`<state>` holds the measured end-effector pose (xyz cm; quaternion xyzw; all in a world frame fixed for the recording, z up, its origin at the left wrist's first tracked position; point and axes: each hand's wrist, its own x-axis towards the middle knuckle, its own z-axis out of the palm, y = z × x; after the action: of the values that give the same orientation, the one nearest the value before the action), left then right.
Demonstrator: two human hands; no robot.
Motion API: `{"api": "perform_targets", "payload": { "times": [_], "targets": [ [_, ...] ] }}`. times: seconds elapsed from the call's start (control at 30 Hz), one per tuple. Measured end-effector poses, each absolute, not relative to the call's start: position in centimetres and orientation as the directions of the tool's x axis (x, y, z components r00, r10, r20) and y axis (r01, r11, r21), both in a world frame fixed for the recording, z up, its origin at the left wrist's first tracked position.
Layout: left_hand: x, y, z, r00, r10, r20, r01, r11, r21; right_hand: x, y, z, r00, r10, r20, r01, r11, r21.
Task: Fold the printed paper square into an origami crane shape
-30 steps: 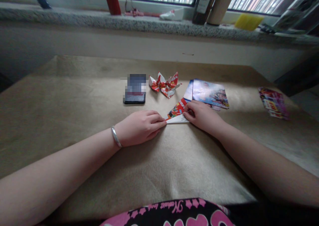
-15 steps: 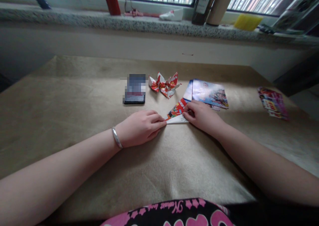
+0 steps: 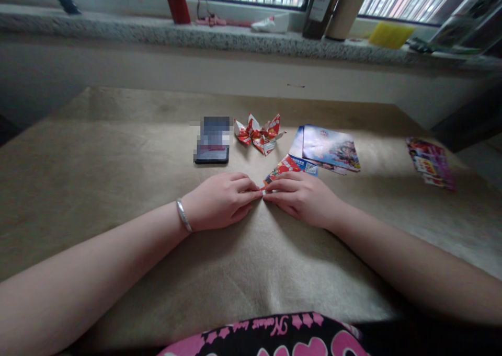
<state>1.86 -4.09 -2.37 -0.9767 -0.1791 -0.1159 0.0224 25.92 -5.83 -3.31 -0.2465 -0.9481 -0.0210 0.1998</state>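
Observation:
A folded piece of red printed paper (image 3: 288, 166) lies on the tan table cover (image 3: 117, 157) just beyond my hands. My left hand (image 3: 219, 202), with a silver bracelet on the wrist, has its fingers curled and pressed on the paper's near left tip. My right hand (image 3: 301, 196) lies flat over the paper's near edge, its fingertips meeting those of the left hand. Most of the paper is hidden under my right hand.
A dark phone (image 3: 212, 140) lies beyond my left hand. Beside it sits a finished red-and-white folded paper figure (image 3: 259, 131). A stack of blue printed sheets (image 3: 327, 148) lies behind my right hand, more coloured sheets (image 3: 430, 162) at far right. A cluttered windowsill (image 3: 235, 34) runs behind.
My right hand has slid left along the paper's near edge until its fingertips meet the left hand, covering the white underside. My left hand has stayed put.

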Motion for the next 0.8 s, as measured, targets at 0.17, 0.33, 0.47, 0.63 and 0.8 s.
{"api": "perform_targets", "payload": {
  "times": [0.17,0.33,0.47,0.63,0.8],
  "targets": [
    [1.8,-3.9,-2.5,0.908,0.343,0.240,0.353,-0.936,0.003,25.9,-6.0,-3.8,-0.784,0.500,0.367,0.526,0.850,-0.034],
    [1.5,-3.6,-2.7,0.902,0.346,0.259,0.346,-0.937,0.048,26.0,-6.1,-3.9,-0.771,0.534,0.347,0.557,0.830,-0.039],
    [1.3,-3.3,-2.6,0.911,0.315,0.267,0.304,-0.949,0.085,26.0,-6.0,-3.8,-0.768,0.539,0.346,0.560,0.827,-0.045],
    [1.1,-2.9,-2.4,0.922,0.292,0.256,0.267,-0.955,0.128,26.0,-6.0,-3.8,-0.764,0.537,0.357,0.549,0.832,-0.077],
    [1.0,-2.8,-2.4,0.928,0.278,0.248,0.244,-0.956,0.160,26.0,-6.1,-3.8,-0.762,0.537,0.362,0.546,0.833,-0.086]
  ]
}}
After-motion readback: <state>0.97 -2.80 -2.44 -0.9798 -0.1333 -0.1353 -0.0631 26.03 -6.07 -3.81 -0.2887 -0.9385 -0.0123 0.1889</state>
